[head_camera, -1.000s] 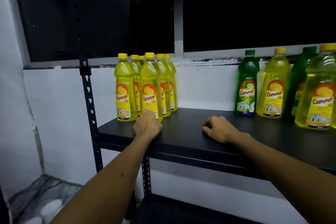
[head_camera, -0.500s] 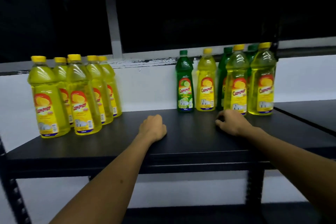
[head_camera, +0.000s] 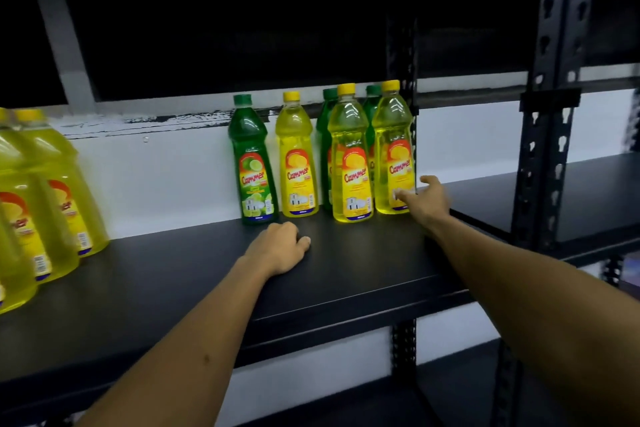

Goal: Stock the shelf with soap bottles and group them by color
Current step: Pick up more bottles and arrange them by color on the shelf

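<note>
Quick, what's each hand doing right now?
Left hand: loosely curled, resting on the shelf, holding nothing.
Right hand: open, reaching the rightmost yellow bottle.

Both bare forearms reach forward from the lower edge of the view. The left hand (head_camera: 277, 248) lies knuckles up, the fingers curled under loosely and the thumb lying beside them; it holds nothing. The right hand (head_camera: 424, 199) is stretched further out and higher, open, the thumb raised and apart from the spread fingers (head_camera: 403, 197).
</note>
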Available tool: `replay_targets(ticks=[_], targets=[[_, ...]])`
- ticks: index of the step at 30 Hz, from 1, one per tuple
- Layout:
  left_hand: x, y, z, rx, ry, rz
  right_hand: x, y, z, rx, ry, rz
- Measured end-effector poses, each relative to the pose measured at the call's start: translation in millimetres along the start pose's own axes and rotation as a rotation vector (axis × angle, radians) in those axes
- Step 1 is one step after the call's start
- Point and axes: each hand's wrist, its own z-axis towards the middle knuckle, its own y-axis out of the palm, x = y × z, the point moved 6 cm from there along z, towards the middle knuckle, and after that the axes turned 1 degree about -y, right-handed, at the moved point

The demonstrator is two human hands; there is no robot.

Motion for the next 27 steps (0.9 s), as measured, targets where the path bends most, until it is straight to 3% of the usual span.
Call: replay_targets(ticks=[11, 27], targets=[[-5, 6, 5, 0.042, -0.006, -0.034, 5, 17, 32, -0.268, -0.027, 0.141], [-2, 0, -4, 0.043, -0.037, -0.119, 8, 14, 26, -0.201, -0.07, 0.026]])
